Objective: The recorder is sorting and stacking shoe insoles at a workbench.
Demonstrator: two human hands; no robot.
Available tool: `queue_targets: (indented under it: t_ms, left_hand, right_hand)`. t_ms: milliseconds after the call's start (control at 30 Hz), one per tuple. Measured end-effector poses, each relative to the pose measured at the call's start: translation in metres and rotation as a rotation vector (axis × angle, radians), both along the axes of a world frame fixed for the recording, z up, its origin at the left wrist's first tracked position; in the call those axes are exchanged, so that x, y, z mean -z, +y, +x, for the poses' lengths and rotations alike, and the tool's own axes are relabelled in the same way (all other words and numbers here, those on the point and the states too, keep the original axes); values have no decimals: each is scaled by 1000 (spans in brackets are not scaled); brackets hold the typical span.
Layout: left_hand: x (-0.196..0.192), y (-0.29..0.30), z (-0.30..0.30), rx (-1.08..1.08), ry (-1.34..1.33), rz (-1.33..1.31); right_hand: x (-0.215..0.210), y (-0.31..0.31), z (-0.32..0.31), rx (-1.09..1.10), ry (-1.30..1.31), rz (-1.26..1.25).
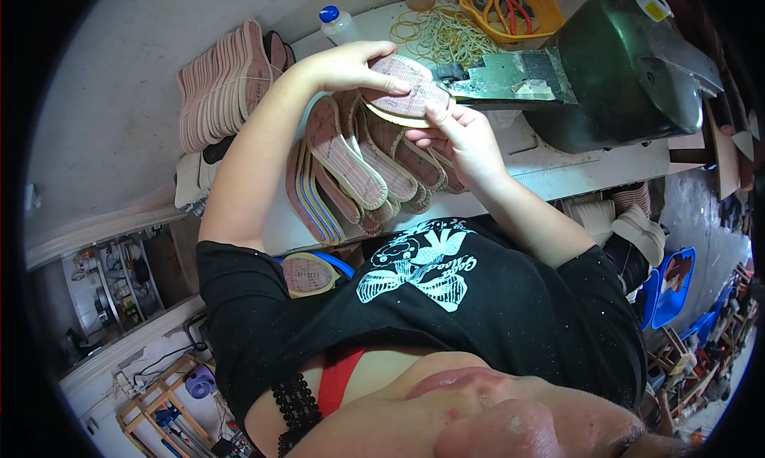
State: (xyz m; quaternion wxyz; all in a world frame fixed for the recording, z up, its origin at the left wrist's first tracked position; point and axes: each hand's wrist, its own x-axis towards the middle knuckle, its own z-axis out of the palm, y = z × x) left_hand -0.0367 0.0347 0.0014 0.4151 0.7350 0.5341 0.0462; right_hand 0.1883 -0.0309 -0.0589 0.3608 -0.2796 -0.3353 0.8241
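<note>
Now holding one pink insole [406, 91] aloft at the machine's metal plate [510, 77], left hand [351, 66] gripping its top, right hand [458, 135] pinching the edge. Probably feeding; next calls for steady alignment above the desk [574, 167].

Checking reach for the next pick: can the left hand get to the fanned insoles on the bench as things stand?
Probably not right away: the left hand is gripping the insole together with the right hand. The fanned insoles lie uncovered just below it, so once it lets go the way looks free.
</note>
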Motion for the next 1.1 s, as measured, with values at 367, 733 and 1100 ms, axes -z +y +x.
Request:
queue_targets:
  t_ms: [367, 733, 1100]
  left_hand:
    - [-5, -29, 6, -313, -242, -247]
    - [-5, -39, 11, -265, 41, -180]
    - [7, -44, 5, -397, 79, -166]
  right_hand:
    - [0, 5, -1, 8, 3, -44]
    - [4, 8, 3, 33, -35, 20]
    - [4, 10, -1, 51, 1, 69]
